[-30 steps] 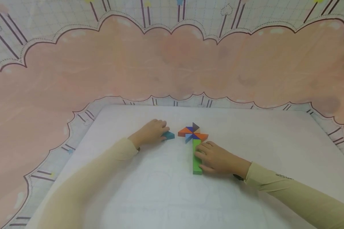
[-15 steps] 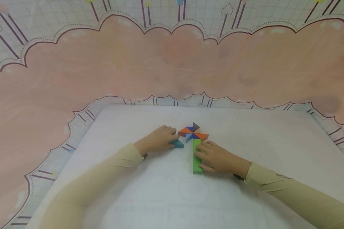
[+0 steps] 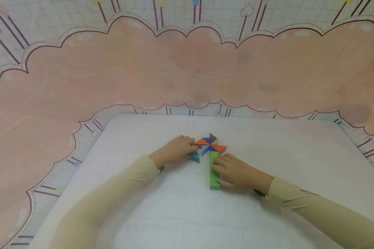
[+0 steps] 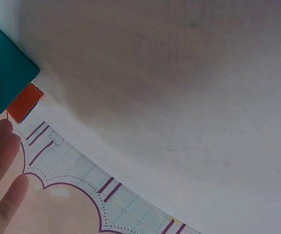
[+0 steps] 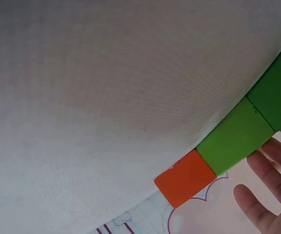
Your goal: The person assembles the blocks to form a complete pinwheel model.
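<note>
My left hand (image 3: 177, 150) pinches a teal triangular block (image 3: 194, 156) just left of the pinwheel of blocks; in the left wrist view the thumb lies on the teal block's (image 4: 11, 68) face while other fingers stretch out apart from it. The pinwheel has orange blocks (image 3: 219, 148), blue, dark and tan triangles, and a light blue block (image 3: 205, 149). Below it runs a green strip (image 3: 214, 183). My right hand (image 3: 235, 172) rests its fingers on the strip's right side. Up close, the strip is a light green block (image 5: 235, 136) and a darker green block (image 5: 277, 87), end to end.
The white tabletop (image 3: 162, 214) lies under everything. A printed cloth (image 3: 187, 69) with peach cloud shapes stands behind it and shows along the left and right edges.
My left hand has carried the teal block right and a little nearer, up beside the pinwheel, and the block has turned in the fingers. The right hand and green strip stay put.
</note>
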The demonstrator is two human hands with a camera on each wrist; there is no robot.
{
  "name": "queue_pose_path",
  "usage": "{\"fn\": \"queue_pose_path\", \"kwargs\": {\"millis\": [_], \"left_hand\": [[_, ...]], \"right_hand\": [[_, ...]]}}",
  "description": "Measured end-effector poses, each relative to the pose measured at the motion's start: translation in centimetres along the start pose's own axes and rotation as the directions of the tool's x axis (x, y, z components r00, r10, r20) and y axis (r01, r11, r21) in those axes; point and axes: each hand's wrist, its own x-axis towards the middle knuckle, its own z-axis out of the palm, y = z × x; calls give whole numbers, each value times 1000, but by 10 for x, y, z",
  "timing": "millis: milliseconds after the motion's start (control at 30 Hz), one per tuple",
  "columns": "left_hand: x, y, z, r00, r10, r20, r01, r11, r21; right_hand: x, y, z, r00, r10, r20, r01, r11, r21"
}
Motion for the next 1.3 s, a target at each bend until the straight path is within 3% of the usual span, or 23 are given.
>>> {"fn": "queue_pose_path", "kwargs": {"millis": [200,467,767,1100,1300], "left_hand": [[1,1,-2,999,-13,37,14,1000,-25],[-6,-5,-6,995,-1,104,0,1000,14],[-8,-11,-7,993,101,53,-104,993,49],[-5,-5,-4,978,207,-5,-206,976,76],[-3,-3,2,964,263,23,-264,952,158]], "right_hand": [[0,0,0,1000,0,-2,0,1000,5],[0,-1,-1,1000,6,5,-6,1000,3],[0,0,0,1000,-8,-25,8,1000,-7],[0,-1,-2,1000,-9,-8,9,1000,-11],[0,0,-1,1000,-12,-13,12,1000,-21]]}}
